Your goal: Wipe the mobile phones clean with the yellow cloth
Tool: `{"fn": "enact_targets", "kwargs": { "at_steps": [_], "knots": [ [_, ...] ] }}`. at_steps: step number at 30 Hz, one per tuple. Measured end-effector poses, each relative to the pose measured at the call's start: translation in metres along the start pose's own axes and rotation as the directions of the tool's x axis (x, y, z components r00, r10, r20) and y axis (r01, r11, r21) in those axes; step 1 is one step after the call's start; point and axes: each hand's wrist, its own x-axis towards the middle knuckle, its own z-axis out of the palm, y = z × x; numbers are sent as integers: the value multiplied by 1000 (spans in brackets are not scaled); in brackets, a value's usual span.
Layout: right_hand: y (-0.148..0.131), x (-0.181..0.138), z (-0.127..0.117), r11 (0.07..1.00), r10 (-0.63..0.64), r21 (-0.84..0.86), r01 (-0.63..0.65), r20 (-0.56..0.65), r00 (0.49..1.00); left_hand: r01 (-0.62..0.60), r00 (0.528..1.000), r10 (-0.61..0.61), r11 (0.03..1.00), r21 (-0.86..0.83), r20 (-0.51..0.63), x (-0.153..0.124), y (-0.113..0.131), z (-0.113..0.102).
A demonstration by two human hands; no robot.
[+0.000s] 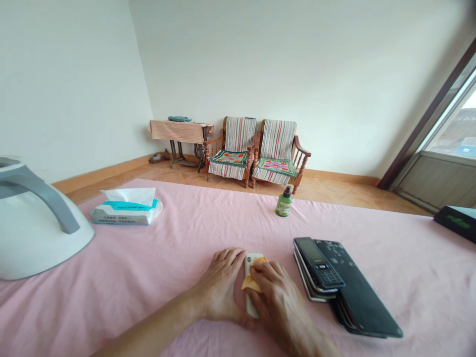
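A small white phone (250,263) lies on the pink tablecloth (186,248) near the front middle. My left hand (220,287) rests beside it with fingers curled against its left edge, holding it in place. My right hand (277,300) presses a small orange cloth (251,281) onto the phone, fingers closed on the cloth. Just to the right lies a stack of dark phones (334,280), a keypad phone (319,263) on top.
A green spray bottle (284,202) stands at the far middle. A tissue pack (126,208) lies at the far left, a white appliance with a grey handle (33,228) at the left edge, a black box (457,222) at the right. Two wooden chairs (256,151) stand beyond.
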Motion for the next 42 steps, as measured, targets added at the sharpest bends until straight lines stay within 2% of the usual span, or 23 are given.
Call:
{"fn": "enact_targets", "kwargs": {
  "at_steps": [3,10,16,23,29,33,37,42],
  "knots": [
    [-5,-4,1,1000,-19,-12,20,23,1000,-25,999,25,1000,12,-37,1,-2,4],
    [5,5,12,996,-56,-69,54,-29,998,-12,1000,11,1000,11,11,1,1,-1],
    [-5,-3,3,995,-90,-34,90,-8,996,-38,997,38,999,1,-65,0,-4,5],
    [13,6,16,989,-133,-70,130,-44,990,-15,1000,15,999,-35,-16,1,3,-3],
    [-2,-2,9,995,-98,14,99,-34,995,-42,997,41,999,-10,-62,1,-3,4],
    [2,0,11,993,-113,10,113,-65,992,-51,998,50,998,-28,-39,2,-2,2],
    [5,3,11,993,-85,78,89,-61,995,-36,999,36,999,-22,-32,2,-1,1],
    [-7,-5,4,969,-176,162,184,-66,982,-61,995,62,998,21,-76,0,-5,7]
  ]
}}
